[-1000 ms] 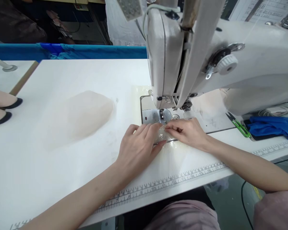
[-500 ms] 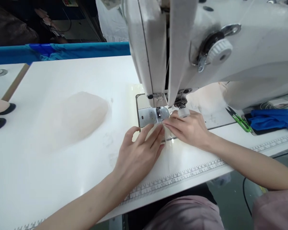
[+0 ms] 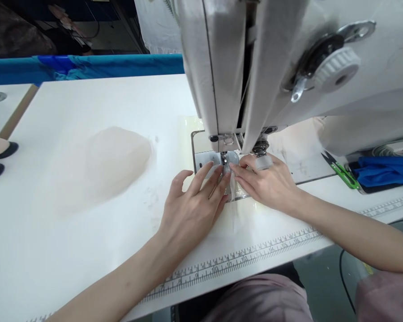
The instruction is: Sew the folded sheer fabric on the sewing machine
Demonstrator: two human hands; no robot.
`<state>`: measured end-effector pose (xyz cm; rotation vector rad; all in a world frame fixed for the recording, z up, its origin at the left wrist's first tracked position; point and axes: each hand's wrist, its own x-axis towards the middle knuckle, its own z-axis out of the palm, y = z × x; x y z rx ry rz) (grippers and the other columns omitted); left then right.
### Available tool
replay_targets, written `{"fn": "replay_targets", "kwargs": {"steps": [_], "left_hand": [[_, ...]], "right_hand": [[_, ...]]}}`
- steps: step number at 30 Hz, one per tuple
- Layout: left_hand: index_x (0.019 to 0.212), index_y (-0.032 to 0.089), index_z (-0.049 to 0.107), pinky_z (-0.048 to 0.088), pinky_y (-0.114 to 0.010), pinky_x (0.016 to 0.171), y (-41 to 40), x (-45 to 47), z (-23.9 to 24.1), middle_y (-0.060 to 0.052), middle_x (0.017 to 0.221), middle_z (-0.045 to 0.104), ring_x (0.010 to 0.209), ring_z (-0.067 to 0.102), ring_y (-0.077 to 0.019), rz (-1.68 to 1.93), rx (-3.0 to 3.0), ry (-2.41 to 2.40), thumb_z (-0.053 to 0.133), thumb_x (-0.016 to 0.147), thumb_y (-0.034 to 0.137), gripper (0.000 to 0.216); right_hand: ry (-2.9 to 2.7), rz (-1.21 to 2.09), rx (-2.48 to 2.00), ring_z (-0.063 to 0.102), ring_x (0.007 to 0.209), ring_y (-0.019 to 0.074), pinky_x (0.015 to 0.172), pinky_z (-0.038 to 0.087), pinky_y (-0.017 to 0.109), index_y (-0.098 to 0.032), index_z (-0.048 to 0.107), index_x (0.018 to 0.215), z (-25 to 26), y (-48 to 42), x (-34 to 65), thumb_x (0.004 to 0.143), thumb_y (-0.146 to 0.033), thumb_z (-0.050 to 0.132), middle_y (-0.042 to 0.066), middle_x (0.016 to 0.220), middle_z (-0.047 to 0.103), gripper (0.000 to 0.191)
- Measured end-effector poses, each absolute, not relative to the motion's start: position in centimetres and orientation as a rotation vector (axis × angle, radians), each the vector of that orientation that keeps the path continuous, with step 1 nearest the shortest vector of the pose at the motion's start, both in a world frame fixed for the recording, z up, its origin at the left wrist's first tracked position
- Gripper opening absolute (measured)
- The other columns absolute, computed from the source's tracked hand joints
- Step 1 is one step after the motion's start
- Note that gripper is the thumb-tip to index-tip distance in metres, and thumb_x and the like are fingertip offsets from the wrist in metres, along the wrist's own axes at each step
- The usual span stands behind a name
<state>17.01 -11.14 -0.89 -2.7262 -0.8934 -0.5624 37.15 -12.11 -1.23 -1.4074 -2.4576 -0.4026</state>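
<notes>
Left hand [image 3: 195, 201] splayed, fingertips down just in front of the presser foot [image 3: 224, 159]; thin pale strip [image 3: 233, 188] between both hands, loose end toward the wearer, so work looks midway, no finished stitching discernible. Right hand [image 3: 270, 182] curled at the strip, pinch unclear; green snips [image 3: 345, 173] beyond it, rightward.

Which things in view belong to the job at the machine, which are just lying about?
In the job:
left hand
right hand
thin pale material between them
sewing machine

Apparently just lying about:
green-handled snips
blue cloth beside them
</notes>
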Motion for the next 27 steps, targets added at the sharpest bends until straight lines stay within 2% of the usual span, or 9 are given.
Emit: {"fn": "replay_targets", "kwargs": {"steps": [8,17,22,27], "left_hand": [[0.123,0.015,0.057,0.04,-0.046,0.088,-10.5,16.91,-1.15,-0.012,0.121,0.065,0.118,0.057,-0.0292,-0.563,-2.711,-0.879,0.051,0.092,0.02,0.032],[0.122,0.018,0.058,0.039,-0.046,0.09,-10.47,16.86,-1.14,-0.011,0.121,0.065,0.118,0.057,-0.0272,-0.571,-2.723,-0.895,0.049,0.093,0.02,0.031],[0.121,0.016,0.058,0.038,-0.046,0.091,-10.4,16.81,-1.23,-0.011,0.121,0.065,0.117,0.057,-0.0266,-0.566,-2.718,-0.906,0.049,0.093,0.021,0.03],[0.125,0.018,0.056,0.038,-0.048,0.091,-10.18,16.77,-1.31,-0.011,0.124,0.063,0.117,0.057,-0.0272,-0.582,-2.744,-0.92,0.048,0.093,0.021,0.033]], "right_hand": [[-2.466,-0.402,-1.413,0.059,0.081,0.0176,0.067,0.037,0.033,-0.018,0.068,0.108,-1.41,-11.94,37.2,0.096,-0.025,0.042,0.008,0.1,0.068,0.03],[-2.457,-0.458,-1.435,0.058,0.076,0.0163,0.067,0.036,0.032,-0.019,0.07,0.106,-1.32,-12.02,37.13,0.097,-0.027,0.041,0.008,0.096,0.069,0.031],[-2.445,-0.522,-1.437,0.056,0.072,0.0163,0.063,0.034,0.032,-0.019,0.069,0.11,-1.24,-12.08,37.09,0.097,-0.027,0.041,0.007,0.089,0.069,0.032],[-2.434,-0.546,-1.463,0.056,0.072,0.0161,0.064,0.034,0.031,-0.02,0.068,0.112,-1.29,-12.01,36.96,0.097,-0.029,0.041,0.007,0.09,0.069,0.032]]}}
